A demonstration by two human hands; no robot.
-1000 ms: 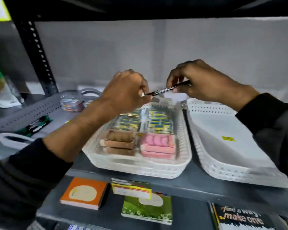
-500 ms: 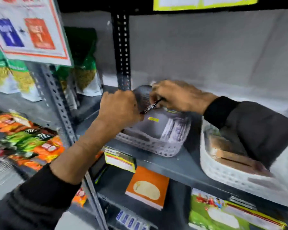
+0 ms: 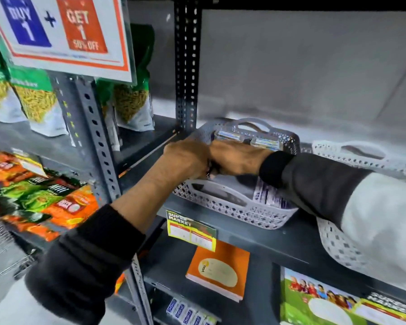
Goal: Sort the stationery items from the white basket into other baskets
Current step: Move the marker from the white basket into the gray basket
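My left hand (image 3: pixel 188 158) and my right hand (image 3: pixel 237 158) meet knuckle to knuckle over the grey basket (image 3: pixel 244 214) on the shelf. Both are closed on a black pen (image 3: pixel 208 172), of which only a dark bit shows between the fingers. Small striped packs (image 3: pixel 227 135) lie at the grey basket's back, and a printed pack (image 3: pixel 265 195) lies near its front right. The white basket (image 3: pixel 335 245) stands to the right, mostly hidden by my right sleeve.
A perforated steel post (image 3: pixel 186 66) rises just behind the grey basket's left corner. A yellow price tag (image 3: pixel 191 231) hangs on the shelf edge. An orange notebook (image 3: pixel 218 270) lies on the shelf below. Snack bags (image 3: pixel 38 99) and a promo sign (image 3: pixel 59 31) fill the left.
The view swung left from the white basket to the grey one. Both hands carried the pen over and down into the grey basket and closed tighter together around it.
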